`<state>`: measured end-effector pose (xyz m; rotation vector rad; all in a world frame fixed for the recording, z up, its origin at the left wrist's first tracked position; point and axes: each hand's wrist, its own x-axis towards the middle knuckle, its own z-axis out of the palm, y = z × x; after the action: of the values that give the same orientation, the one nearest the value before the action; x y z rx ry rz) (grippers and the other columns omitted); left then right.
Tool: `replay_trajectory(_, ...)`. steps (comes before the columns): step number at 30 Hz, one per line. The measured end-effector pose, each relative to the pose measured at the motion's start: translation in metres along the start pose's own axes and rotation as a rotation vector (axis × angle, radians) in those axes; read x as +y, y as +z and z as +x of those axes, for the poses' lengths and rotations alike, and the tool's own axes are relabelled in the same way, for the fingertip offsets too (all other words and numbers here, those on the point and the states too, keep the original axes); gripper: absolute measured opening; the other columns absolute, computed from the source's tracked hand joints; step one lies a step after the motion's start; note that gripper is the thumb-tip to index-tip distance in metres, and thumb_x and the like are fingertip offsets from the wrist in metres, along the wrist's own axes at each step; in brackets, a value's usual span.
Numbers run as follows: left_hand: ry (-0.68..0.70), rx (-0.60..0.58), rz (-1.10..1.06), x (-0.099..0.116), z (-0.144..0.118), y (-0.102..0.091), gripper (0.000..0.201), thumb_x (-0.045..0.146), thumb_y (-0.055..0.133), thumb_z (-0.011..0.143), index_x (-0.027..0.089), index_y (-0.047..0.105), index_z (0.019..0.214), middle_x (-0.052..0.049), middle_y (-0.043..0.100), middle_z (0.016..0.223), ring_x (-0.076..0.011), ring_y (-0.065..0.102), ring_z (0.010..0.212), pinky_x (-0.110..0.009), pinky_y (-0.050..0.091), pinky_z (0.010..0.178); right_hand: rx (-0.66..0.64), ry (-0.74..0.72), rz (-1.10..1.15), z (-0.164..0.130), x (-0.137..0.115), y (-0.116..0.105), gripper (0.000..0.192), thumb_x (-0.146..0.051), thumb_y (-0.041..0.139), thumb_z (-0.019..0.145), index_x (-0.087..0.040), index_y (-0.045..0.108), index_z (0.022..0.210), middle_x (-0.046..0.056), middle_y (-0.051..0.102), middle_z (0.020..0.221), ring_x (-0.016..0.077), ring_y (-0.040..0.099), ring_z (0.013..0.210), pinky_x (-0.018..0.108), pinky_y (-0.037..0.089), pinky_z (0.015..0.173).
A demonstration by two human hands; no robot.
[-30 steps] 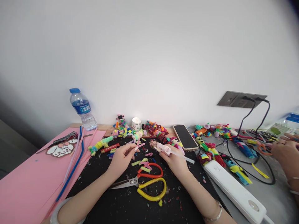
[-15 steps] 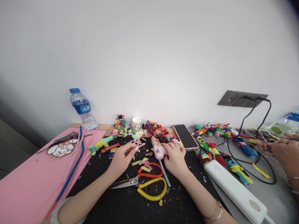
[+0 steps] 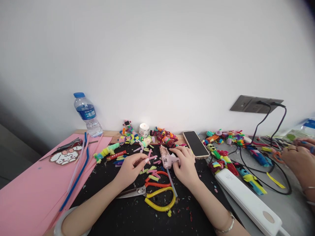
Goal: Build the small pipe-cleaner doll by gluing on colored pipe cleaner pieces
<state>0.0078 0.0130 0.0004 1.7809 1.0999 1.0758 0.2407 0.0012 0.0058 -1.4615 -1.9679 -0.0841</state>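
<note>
My left hand pinches a short pink pipe-cleaner piece, bent or crossed at the fingertips. In my right hand is the handle of a pale pink hot glue gun, between thumb and fingers. The gun lies low over the black mat, its stained nozzle end pointing away from me and a clear glue stick sticking out of its back. Large scissors with red and yellow handles lie just below, partly under the glue stick. Short green and pink pipe-cleaner pieces are scattered between my hands.
Pipe-cleaner figures, a white cup and a phone line the back. Pink sheets and a water bottle are left. At right are a white power bank-like device, black cables and another person's hands.
The glue gun has turned slightly, and more of its handle shows as my right hand shifts. My left hand has moved a little right with the pink piece. The other person's hands moved inward.
</note>
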Motion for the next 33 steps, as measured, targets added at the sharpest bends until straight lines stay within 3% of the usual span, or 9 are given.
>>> replay_trajectory(5,0.042,-0.112,0.055,0.010,-0.004,0.001,0.022,0.031,0.050,0.088,0.015,0.063,0.082,-0.002,0.063,0.070,-0.0115,0.053,0.051,-0.022,0.043,0.053,-0.002,-0.212,0.214,-0.002,-0.015,-0.006,0.052,-0.016,0.054,0.080,-0.025,0.047,0.131,0.010,0.051,0.122,0.0269,0.047,0.114,0.045,0.041,0.097)
replay_trajectory(11,0.112,-0.193,0.162,0.019,-0.005,0.004,0.021,0.028,0.049,0.089,0.017,0.066,0.082,-0.003,0.066,0.075,-0.0143,0.056,0.062,-0.023,0.043,0.061,-0.060,-0.367,0.197,-0.004,-0.022,0.000,0.050,-0.018,0.058,0.083,-0.029,0.048,0.131,0.010,0.052,0.126,0.0268,0.049,0.116,0.045,0.046,0.094)
replay_trajectory(18,0.131,-0.239,0.180,0.017,-0.006,0.005,0.021,0.026,0.048,0.090,0.017,0.067,0.083,-0.003,0.066,0.077,-0.0155,0.057,0.069,-0.023,0.042,0.064,-0.045,-0.389,0.210,-0.004,-0.019,0.005,0.033,-0.023,0.056,0.089,-0.027,0.057,0.122,0.011,0.056,0.122,0.0263,0.053,0.112,0.045,0.048,0.090)
replay_trajectory(29,0.102,-0.263,0.172,0.017,-0.006,0.005,0.021,0.024,0.048,0.090,0.016,0.066,0.083,-0.002,0.064,0.075,-0.0145,0.055,0.067,-0.022,0.040,0.061,-0.057,-0.383,0.215,-0.004,-0.019,0.004,0.032,-0.022,0.055,0.090,-0.024,0.057,0.122,0.013,0.054,0.123,0.0246,0.053,0.111,0.041,0.050,0.089)
replay_trajectory(33,0.093,-0.271,0.171,0.017,-0.006,0.005,0.021,0.025,0.048,0.090,0.016,0.066,0.083,-0.002,0.063,0.074,-0.0143,0.055,0.067,-0.022,0.039,0.061,-0.072,-0.397,0.219,-0.004,-0.020,0.003,0.026,-0.019,0.054,0.089,-0.024,0.063,0.113,0.013,0.056,0.120,0.0243,0.055,0.108,0.041,0.050,0.087)
